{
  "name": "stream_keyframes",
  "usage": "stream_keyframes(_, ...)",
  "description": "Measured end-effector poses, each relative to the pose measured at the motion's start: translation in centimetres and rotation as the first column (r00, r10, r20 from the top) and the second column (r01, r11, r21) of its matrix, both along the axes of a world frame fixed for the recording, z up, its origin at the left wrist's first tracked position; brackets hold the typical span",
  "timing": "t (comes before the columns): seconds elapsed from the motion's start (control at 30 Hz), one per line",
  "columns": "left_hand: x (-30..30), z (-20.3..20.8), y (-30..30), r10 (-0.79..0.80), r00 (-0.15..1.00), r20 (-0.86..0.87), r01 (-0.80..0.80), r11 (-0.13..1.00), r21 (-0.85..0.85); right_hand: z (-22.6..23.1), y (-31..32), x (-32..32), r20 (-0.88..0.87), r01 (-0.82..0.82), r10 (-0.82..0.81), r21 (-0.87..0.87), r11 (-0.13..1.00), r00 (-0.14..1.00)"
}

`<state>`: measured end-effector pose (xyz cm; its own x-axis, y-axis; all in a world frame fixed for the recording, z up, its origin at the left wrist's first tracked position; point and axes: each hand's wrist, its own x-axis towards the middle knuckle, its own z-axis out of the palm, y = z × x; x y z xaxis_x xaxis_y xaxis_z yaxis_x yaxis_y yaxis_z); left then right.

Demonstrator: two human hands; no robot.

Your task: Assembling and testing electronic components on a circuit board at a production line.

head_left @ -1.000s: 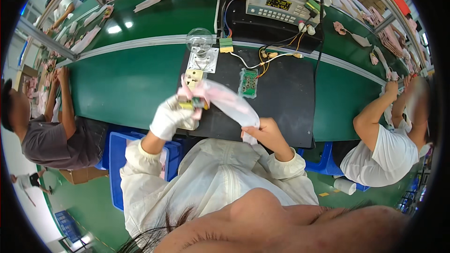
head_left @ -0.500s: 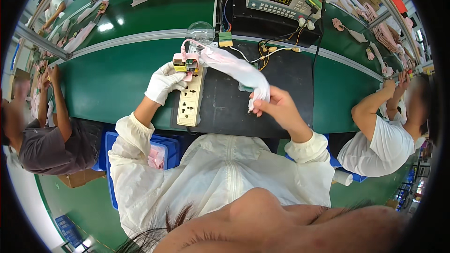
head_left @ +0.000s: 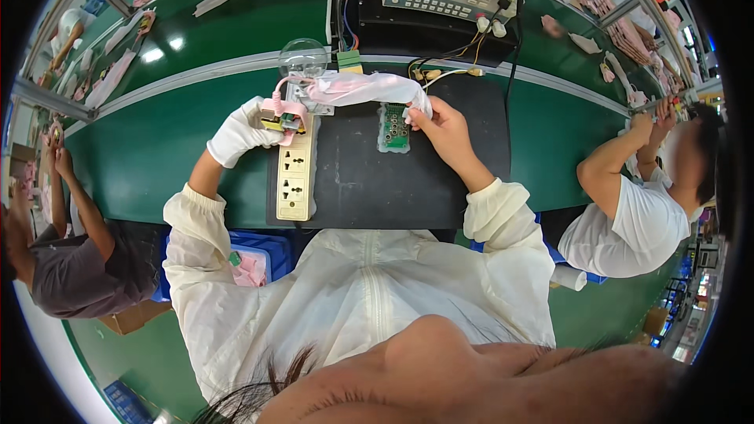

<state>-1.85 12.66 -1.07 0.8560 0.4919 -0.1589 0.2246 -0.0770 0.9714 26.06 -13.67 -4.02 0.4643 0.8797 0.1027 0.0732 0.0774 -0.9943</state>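
the left hand (head_left: 239,135), wearing a white fabric glove, is gripping a pink-cased, open-sided circuit assembly (head_left: 287,120) over the far end of a cream rectangular power strip (head_left: 294,180), which is lying along the left edge of a black mat (head_left: 440,196). the bare right hand (head_left: 446,135) is pinching one end of a long pink-and-white wrapped bundle (head_left: 361,89) (its other end is reaching toward the assembly). a small green circuit board (head_left: 394,129) is lying near the mat's far edge.

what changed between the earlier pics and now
The white-gloved left hand, holding the pink-framed circuit board, moved forward; the bare right hand, holding the long pale wrapped bundle, did too. Neither let go. The cream rectangular power strip and clear glass bulb stayed put.
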Motion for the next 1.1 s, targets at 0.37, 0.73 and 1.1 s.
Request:
stream_keyframes(0.37, -0.5, -1.1, 0.6, 0.032, 0.999, -0.044, -0.037, 0.994, -0.105, 1.3, -0.6, -0.8, 0.486, 0.061, -0.090, 0.076, 0.995, 0.869)
stream_keyframes(0.73, -0.8, -1.3, 0.5, 0.051, 0.997, -0.056, -0.061, 0.978, -0.197, 0.8, -0.6, -0.7, 0.488, 0.043, -0.097, 0.121, 0.992, 0.867)
stream_keyframes(1.1, -0.2, -1.5, -0.6, 0.052, 0.987, 0.152, -0.064, 0.995, 0.073, 0.8, -0.8, -0.7, 0.480, 0.041, -0.089, 0.110, 0.993, 0.872)
